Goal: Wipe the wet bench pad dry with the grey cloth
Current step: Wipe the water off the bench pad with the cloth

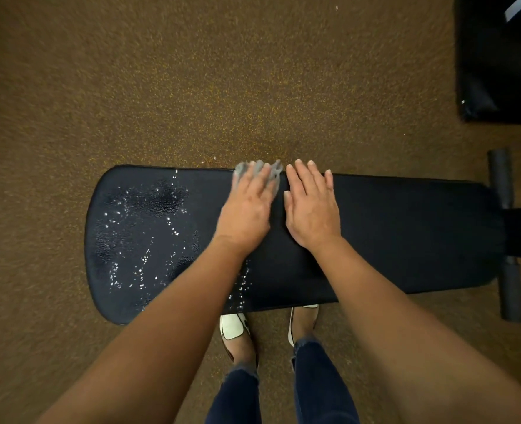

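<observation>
A black bench pad (390,234) is seen from above, lying crosswise on a brown speckled floor (192,87); its rounded end is at the left of the view. The left part of the pad is covered with water droplets (143,228), which glisten in scattered patches; a further line of drops is noted along the near edge, beside the left forearm; the right part of the pad appears matt and free of visible drops.

The grey cloth (241,170) is located on the pad at its far edge, about midway along its length; it is held down under the left hand (247,209), and only crumpled edges of it are seen beyond the fingertips and at either side. The left fingers (257,182) are laid out straight and close together over the cloth, pressing rather than clasping; some motion blur is recorded here.

The right hand (312,212) is placed palm-down on the bare pad just beside the left; its fingers (303,179) are extended flat, slightly spread, and nothing is held.

Two dark foam rollers (502,175) are mounted at the right end of the frame; a black padded object (503,56) is observed on the floor at upper right. White shoes (233,325) and blue jeans (320,377) are visible below the pad's near edge.
</observation>
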Motion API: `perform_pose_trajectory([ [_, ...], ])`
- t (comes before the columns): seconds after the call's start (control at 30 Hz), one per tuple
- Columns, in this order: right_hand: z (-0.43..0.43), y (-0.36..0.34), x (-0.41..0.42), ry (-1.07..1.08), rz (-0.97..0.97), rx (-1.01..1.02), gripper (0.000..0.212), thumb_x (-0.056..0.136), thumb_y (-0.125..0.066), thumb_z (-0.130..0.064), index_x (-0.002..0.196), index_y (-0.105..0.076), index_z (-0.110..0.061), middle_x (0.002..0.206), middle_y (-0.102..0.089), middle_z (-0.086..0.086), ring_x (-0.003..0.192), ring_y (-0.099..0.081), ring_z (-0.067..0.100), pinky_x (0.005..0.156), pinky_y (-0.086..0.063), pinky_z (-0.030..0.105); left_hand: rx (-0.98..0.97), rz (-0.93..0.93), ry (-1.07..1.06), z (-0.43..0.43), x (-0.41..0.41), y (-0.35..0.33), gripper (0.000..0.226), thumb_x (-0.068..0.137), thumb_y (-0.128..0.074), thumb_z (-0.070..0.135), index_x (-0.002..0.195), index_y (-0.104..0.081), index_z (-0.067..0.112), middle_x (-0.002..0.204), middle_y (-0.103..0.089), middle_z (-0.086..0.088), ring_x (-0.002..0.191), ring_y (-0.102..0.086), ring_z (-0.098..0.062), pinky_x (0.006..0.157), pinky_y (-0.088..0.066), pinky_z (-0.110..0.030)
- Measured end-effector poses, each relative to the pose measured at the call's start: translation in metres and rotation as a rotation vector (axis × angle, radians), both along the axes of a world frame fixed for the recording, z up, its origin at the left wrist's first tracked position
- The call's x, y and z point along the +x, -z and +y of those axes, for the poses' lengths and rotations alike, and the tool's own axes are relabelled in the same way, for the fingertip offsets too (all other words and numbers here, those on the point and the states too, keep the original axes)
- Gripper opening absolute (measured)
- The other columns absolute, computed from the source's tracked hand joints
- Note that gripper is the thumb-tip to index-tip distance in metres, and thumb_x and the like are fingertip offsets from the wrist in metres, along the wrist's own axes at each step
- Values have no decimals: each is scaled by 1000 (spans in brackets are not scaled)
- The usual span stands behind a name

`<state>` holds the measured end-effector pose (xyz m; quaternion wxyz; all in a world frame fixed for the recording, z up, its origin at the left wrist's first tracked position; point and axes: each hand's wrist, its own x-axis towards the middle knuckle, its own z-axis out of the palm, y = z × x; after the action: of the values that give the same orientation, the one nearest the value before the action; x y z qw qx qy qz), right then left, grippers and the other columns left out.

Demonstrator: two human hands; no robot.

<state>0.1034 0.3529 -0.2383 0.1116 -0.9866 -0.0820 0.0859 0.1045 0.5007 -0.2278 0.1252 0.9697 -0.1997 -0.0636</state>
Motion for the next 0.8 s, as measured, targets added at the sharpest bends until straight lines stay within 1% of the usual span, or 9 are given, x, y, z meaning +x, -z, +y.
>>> perform_pose_trajectory([
  [0.1,0,1,-1,-6,4,-11,54,97,-22,-33,144,-36,-10,152,-32,10,142,-23,28,116,-9,48,73,43,-187,50,7,1,63,75,-34,2,136,-46,-1,135,-48,-25,130,-37,-43,115,-15,-53],
  [0.17,0,1,-3,-2,-1,-20,54,97,-22,-33,145,-34,-9,153,-30,10,143,-20,28,116,-8,48,62,91,-371,66,11,1,51,77,-39,-2,126,-52,-8,132,-47,-31,131,-36,-46,115,-18,-52],
  [0.23,3,0,-9,-3,-5,-18,55,98,-22,-34,145,-32,-8,154,-27,11,144,-18,27,116,-8,47,71,80,-439,49,16,1,43,81,-39,3,118,-57,-9,127,-51,-31,128,-39,-46,114,-16,-54],
  [0.33,4,2,-21,-10,-6,-26,57,96,-24,-33,146,-30,-5,155,-23,12,145,-15,27,117,-7,46,65,63,-248,-2,18,1,50,86,-31,21,118,-61,-3,123,-56,-25,126,-44,-42,114,-12,-53],
  [0.47,4,3,-23,9,11,-50,61,95,-24,-34,147,-25,-2,156,-18,14,145,-11,26,117,-6,44,75,81,47,-13,20,-1,53,83,-44,21,131,-52,-1,131,-53,-21,127,-43,-41,115,-20,-50],
  [0.53,4,3,-23,8,21,-62,61,96,-21,-36,147,-22,-3,157,-16,14,146,-9,26,118,-4,44,124,94,-5,19,32,-1,45,87,-39,16,129,-54,5,124,-55,-18,118,-46,-39,110,-26,-44],
  [0.6,4,2,-23,-2,26,-66,61,97,-20,-37,148,-22,-4,157,-15,13,146,-7,25,118,-3,44,148,129,-181,53,46,-4,29,95,-40,17,112,-60,2,110,-57,-20,106,-49,-40,93,-41,-45],
  [0.67,4,2,-23,-4,26,-71,60,97,-20,-36,148,-21,-4,157,-16,13,146,-8,26,118,-3,44,164,133,-272,67,54,-11,29,98,-41,21,100,-60,-1,103,-58,-23,99,-53,-42,81,-46,-47],
  [0.8,7,2,-23,1,16,-85,60,97,-22,-35,147,-24,-3,156,-18,14,145,-10,27,117,-2,44,168,193,-355,13,66,-18,38,99,-35,29,103,-65,5,111,-62,-20,102,-58,-40,82,-45,-39],
])
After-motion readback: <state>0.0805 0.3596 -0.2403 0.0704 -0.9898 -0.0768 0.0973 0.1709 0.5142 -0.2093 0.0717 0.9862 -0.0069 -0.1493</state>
